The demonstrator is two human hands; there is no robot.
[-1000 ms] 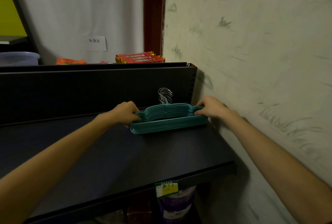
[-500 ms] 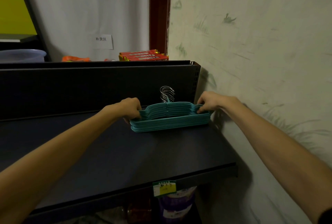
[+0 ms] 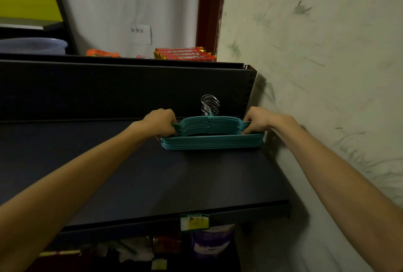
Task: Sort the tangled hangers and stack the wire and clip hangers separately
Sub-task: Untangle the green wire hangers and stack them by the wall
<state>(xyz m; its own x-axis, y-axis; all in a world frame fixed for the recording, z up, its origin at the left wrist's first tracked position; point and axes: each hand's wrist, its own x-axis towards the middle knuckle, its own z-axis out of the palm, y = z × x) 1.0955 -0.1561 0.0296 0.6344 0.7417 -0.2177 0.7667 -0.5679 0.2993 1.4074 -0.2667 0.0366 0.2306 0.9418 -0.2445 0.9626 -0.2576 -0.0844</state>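
Note:
A neat stack of several teal hangers lies flat on the dark shelf, at its back right corner. Their silver hooks stand bunched against the shelf's back panel. My left hand grips the left shoulder end of the stack. My right hand grips the right shoulder end, close to the wall. No clip hangers show in this view.
A pale painted wall runs along the right of the shelf. The black back panel rises behind the stack; red snack packs and a pale basin sit above it. A price tag hangs on the shelf's front lip, goods below.
The stack has slid slightly back toward the panel and right corner, both hands still gripping its ends. My view has risen a little.

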